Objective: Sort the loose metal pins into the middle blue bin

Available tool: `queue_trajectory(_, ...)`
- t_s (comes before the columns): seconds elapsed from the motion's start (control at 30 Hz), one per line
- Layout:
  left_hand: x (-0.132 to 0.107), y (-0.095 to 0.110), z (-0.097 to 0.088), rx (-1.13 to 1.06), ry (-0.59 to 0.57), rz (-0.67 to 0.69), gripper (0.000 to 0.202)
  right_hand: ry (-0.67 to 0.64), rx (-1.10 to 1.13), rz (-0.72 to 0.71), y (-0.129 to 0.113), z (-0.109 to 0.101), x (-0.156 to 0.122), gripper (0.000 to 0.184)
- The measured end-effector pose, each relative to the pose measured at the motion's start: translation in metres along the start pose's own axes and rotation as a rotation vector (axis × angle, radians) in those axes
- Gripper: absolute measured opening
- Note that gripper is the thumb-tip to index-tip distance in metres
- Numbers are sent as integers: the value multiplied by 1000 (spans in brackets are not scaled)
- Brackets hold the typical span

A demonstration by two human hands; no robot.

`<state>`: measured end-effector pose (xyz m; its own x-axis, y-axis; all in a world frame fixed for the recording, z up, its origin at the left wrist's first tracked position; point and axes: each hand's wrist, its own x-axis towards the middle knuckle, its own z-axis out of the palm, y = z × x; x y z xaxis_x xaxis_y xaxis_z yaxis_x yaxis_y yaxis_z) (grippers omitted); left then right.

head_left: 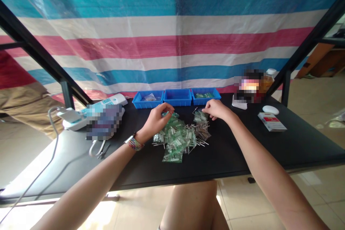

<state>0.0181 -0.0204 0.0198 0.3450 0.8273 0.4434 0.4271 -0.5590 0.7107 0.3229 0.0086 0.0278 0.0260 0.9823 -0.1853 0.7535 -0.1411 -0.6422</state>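
A heap of small green-tinted plastic packets (175,136) lies in the middle of the black table, with thin metal or white pins sticking out around it. My left hand (157,120) hovers at the heap's upper left, fingers curled towards the thumb; whatever is between them is hidden. To the right, the fingers of my right hand (217,109) are pinched together at the edge of a green packet (201,116). Whether they grip that packet or a pin is too small to tell. Some brownish clear packets (202,129) lie just below it.
Three blue trays stand in a row behind the heap: the left tray (137,103) holds clear packets, the right tray (206,101) green ones. A power strip (118,100) and blurred device (105,122) lie left. At right are a cigarette-style box (272,122), white oval case (270,110) and bottle (268,79).
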Motion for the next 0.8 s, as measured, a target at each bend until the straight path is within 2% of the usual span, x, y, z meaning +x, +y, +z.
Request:
queue_trajectory(0.23,-2,5,0,-1,-17,19,17,-72,60,13,-9,2,-8,35)
queue_trajectory(0.5,-3,0,3,-4,-27,29,15,-104,-28,-50,-10,5,-8,33)
queue_trajectory(0.7,-2,2,2,-2,-27,22,15,46,-199,-117,-5,5,-4,35)
queue_trajectory(0.8,-2,3,1,4,-26,13,15,58,-273,-134,-1,6,2,37)
